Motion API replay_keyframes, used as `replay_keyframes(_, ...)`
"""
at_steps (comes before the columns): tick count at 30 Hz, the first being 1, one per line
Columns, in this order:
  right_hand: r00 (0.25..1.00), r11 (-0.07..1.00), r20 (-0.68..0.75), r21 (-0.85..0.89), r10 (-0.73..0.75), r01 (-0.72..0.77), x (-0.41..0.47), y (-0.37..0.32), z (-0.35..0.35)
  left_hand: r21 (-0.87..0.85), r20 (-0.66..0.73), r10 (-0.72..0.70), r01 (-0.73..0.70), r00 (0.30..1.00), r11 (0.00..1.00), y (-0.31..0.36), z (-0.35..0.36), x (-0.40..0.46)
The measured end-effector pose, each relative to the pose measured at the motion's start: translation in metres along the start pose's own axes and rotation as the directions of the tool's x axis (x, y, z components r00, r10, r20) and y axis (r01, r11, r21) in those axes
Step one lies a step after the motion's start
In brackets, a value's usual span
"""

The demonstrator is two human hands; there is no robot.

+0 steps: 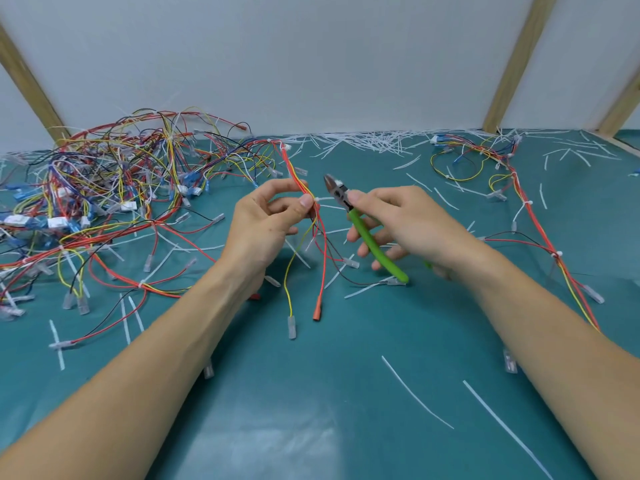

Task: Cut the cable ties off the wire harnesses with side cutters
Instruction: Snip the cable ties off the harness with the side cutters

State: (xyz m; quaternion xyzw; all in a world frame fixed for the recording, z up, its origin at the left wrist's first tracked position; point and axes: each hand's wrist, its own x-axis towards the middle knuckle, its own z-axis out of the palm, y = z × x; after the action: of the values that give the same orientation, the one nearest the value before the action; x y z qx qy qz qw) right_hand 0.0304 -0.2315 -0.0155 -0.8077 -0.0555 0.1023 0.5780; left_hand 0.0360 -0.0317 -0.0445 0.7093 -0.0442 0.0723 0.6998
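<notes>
Teal mat covers table, glossy patch near front edge. White wall panels behind, wooden battens slanting at both sides. Cut white tie offcuts strewn along back edge. Big tangle of wire harnesses at left; one harness laid out at right. Mat between forearms mostly bare. Left hand pinches red-yellow harness mid-table. Right hand grips green-handled side cutters, tip beside pinched wires.

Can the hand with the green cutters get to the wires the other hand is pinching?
Probably yes: the right hand holds the side cutters beside the pinched wires, with only open air between them.
</notes>
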Motion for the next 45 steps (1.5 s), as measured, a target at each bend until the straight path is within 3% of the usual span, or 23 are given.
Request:
replay_keyframes(10,0.986,0.995,0.137,-0.044,0.096,-0.090,-0.0011,-0.0025,-0.0015,0.002,0.006,0.001,-0.001,1.000,1.000,-0.0022,-0.0019,0.0000)
replay_keyframes(19,0.991,0.993,0.107,-0.093,0.078,-0.068,0.0012,-0.0006,-0.0023,0.003,-0.029,0.062,-0.062,0.998,0.998,0.0008,-0.0009,-0.0002)
replay_keyframes(45,0.997,0.993,0.077,-0.118,0.011,-0.002,-0.0011,-0.0027,-0.0015,-0.034,-0.003,0.055,-0.055,0.998,0.998,0.0014,-0.0013,0.0000)
